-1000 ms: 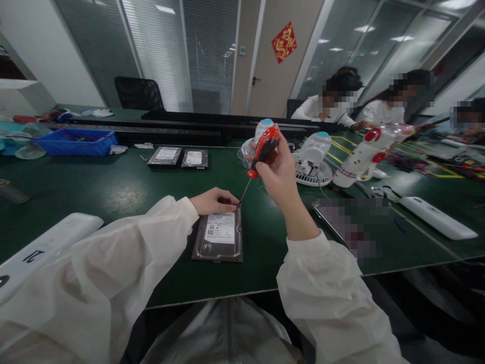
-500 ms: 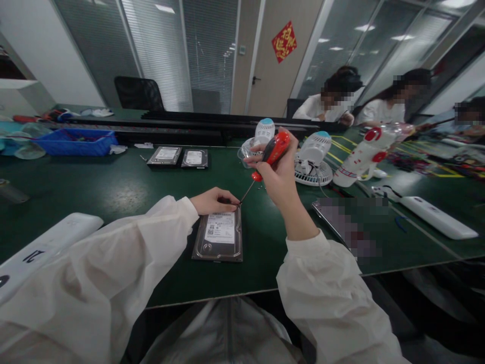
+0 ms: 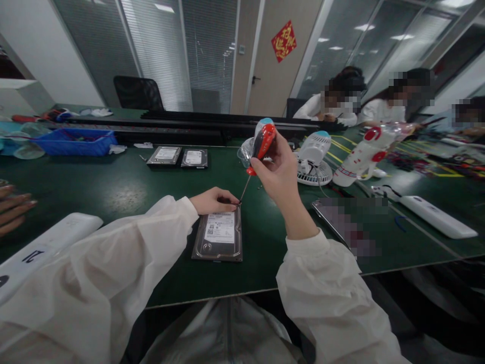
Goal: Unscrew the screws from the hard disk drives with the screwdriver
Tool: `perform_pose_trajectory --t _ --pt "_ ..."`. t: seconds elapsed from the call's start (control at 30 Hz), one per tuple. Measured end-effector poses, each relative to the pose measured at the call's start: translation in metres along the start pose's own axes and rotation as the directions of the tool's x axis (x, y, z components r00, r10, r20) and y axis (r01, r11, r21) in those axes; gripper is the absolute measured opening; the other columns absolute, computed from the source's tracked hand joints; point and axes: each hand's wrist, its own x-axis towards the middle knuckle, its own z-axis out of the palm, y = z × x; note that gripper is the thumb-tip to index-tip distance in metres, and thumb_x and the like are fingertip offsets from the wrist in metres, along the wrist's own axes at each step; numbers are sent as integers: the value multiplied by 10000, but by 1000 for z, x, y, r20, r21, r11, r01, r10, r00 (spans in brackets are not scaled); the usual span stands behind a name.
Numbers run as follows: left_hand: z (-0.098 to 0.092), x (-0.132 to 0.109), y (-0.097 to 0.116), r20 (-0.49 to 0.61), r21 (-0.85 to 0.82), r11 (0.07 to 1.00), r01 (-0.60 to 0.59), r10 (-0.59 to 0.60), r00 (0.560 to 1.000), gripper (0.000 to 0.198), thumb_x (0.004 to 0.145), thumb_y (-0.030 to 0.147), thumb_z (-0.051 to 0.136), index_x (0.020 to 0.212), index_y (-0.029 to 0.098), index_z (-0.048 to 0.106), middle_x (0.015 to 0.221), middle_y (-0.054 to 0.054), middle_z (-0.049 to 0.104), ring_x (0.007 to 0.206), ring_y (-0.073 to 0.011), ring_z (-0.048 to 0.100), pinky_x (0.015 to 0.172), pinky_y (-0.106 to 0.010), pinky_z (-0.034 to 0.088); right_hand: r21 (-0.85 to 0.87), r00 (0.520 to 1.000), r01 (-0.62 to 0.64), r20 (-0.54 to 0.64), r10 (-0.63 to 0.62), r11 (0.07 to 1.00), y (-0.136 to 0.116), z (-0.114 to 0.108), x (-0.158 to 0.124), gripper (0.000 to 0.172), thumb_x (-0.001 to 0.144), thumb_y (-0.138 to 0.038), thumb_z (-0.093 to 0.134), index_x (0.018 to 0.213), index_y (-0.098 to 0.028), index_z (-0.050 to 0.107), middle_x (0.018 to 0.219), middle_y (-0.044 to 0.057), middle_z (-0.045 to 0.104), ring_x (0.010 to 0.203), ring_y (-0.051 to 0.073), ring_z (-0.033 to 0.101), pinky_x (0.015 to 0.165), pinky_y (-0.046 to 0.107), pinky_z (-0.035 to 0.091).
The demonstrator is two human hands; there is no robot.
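A hard drive (image 3: 221, 237) with a white label lies flat on the green table in front of me. My left hand (image 3: 214, 201) is closed on its far edge, fingertips close to the far right corner. In my right hand (image 3: 278, 169) is a red and black screwdriver (image 3: 264, 141), gripped by the handle. Its thin shaft slants down to that same corner, beside my left fingertips. The tip is too small to tell exactly what it touches. A few tiny bits, perhaps screws (image 3: 259, 187), lie on the table beyond the drive.
Two more hard drives (image 3: 164, 156) lie farther back, near a blue tray (image 3: 78, 142). White fans (image 3: 313, 156), a spotted bottle (image 3: 358, 156) and a phone-like slab (image 3: 341, 225) are to the right. Another person's hand (image 3: 13, 208) is at the left edge. Co-workers sit far right.
My right hand has turned and the screwdriver handle has tipped left, more upright. My left hand and the drive stay put. Another person's hand has appeared at the left edge.
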Motion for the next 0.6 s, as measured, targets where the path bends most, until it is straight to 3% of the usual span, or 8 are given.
perform_pose_trajectory --t 0.17,0.3,0.43,0.6 --pt "1 0 1 -10 -20 1000 -2 2 1000 385 825 431 747 1103 164 767 1074 -69 762 953 -214 701 879 -357 538 101 997 31 64 -38 994 3 2 -3 760 815 -283 596 1484 -348 242 1265 52 628 958 181 718 776 378 638" --pt "0 -1 4 -4 -22 1000 1 -1 1000 385 826 418 742 1105 153 763 1089 -73 760 961 -213 702 890 -355 542 -10 999 47 13 -47 999 -1 2 -3 707 799 -287 674 1419 -313 335 1255 52 612 982 171 691 728 323 616" --pt "0 -2 5 -9 5 1000 -12 12 1000 383 834 419 736 1107 151 763 1120 -77 760 1001 -221 699 927 -367 538 -180 995 73 -60 -85 981 -2 0 0 651 773 -348 750 1339 -240 446 1056 23 627 782 131 615 626 286 548" --pt "-1 -1 2 8 41 999 -24 23 1000 385 859 433 718 1143 178 760 1170 -74 750 1016 -226 696 929 -382 541 -204 988 88 -109 -112 975 -2 -3 1 596 783 -328 750 1307 -197 499 1012 20 641 752 120 606 620 275 523"
